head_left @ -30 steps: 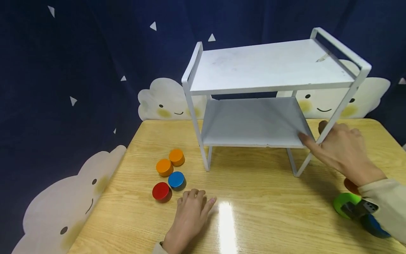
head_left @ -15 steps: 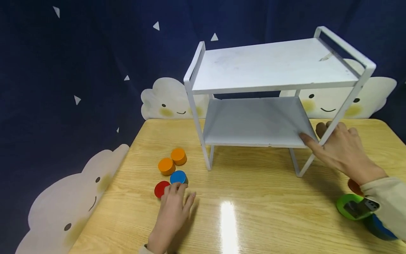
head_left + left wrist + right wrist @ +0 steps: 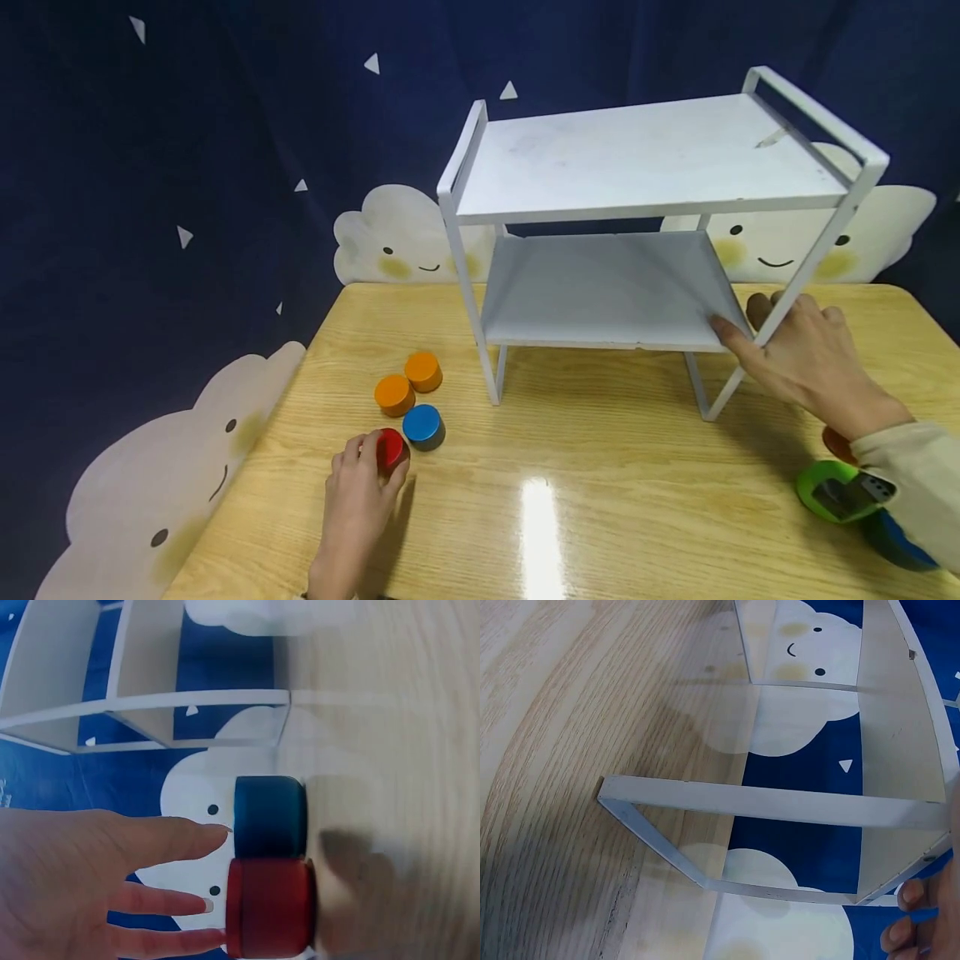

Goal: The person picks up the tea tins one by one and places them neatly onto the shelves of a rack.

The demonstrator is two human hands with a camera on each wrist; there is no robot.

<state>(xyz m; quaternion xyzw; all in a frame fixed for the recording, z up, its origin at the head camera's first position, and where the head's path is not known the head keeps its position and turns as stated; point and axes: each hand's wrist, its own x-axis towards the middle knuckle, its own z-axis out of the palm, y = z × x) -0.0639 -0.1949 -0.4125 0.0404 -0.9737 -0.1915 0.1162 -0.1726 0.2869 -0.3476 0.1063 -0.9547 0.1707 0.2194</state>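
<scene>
My left hand (image 3: 356, 496) reaches over a red round tin (image 3: 393, 450), its fingers spread at the tin's top. In the left wrist view the fingers look fairly straight, with the tips right at the red tin (image 3: 271, 907) and the thumb pointing at a blue tin (image 3: 270, 817). Beside the red one on the table stand the blue tin (image 3: 423, 425) and two orange tins (image 3: 394, 394). My right hand (image 3: 813, 358) grips the right side of a white two-tier shelf rack (image 3: 645, 158). Its thumb lies on the lower shelf; the curled fingers, partly hidden behind the post, show under the edge in the right wrist view.
Under the right forearm lie a green round thing (image 3: 821, 492), a dark blue one (image 3: 896, 542) and a brownish-red one (image 3: 838, 444), partly covered by the sleeve. The wooden table (image 3: 615, 500) meets a dark blue curtain (image 3: 225, 125) with cloud cut-outs behind and at left.
My left hand has moved left across the table, passing in front of the blue tin, and now reaches the red tin. The right hand stays on the rack; the view has shifted slightly.
</scene>
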